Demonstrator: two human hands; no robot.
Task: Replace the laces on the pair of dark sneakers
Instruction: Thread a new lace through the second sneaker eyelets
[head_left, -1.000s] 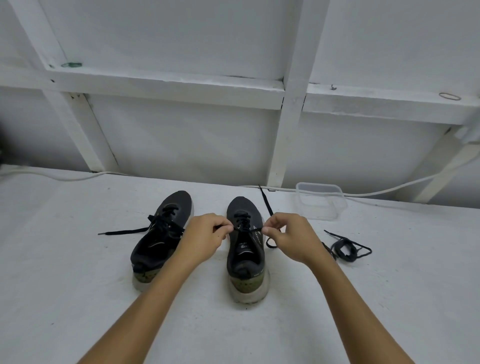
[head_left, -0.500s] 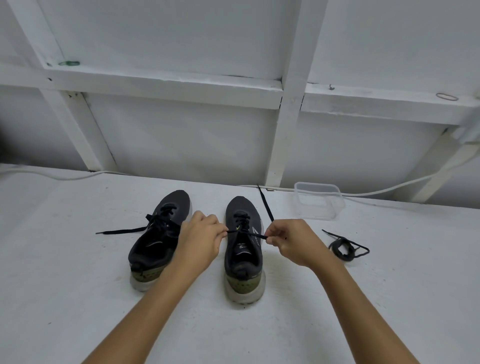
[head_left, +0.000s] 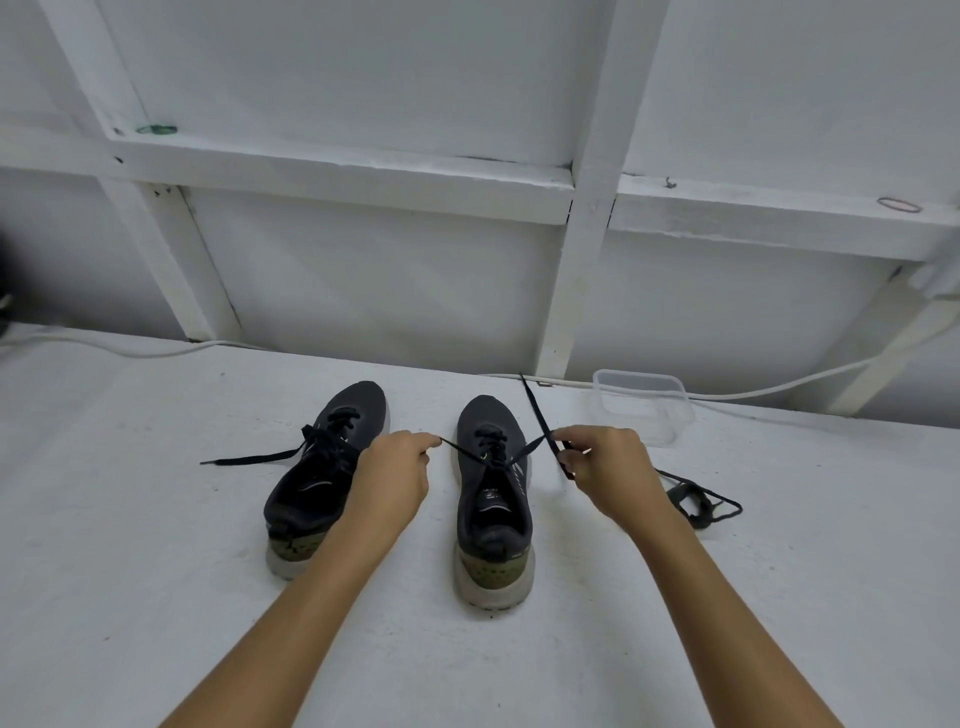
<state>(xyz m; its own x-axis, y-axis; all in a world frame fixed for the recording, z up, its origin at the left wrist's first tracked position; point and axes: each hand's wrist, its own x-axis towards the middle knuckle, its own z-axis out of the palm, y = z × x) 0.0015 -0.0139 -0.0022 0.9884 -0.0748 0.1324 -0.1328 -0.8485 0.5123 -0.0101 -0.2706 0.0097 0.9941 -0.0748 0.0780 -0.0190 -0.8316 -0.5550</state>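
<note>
Big white painted bench (head_left: 156, 597), kinda gritty and matte. Both dark sneakers (head_left: 324, 483) sit side by side on it, mesh tops, chunky pale soles with olive heels. The right sneaker (head_left: 493, 499) is the one being worked on: left hand (head_left: 392, 475) and right hand (head_left: 610, 462) each have a pinch grip on one end of its flat black lace (head_left: 535, 415), pulled out sideways. Looks like tightening a crossing; next it needs feeding through the next eyelets. Spare lace (head_left: 696, 501) bundled at right, near a clear plastic tub (head_left: 644, 410).
</note>
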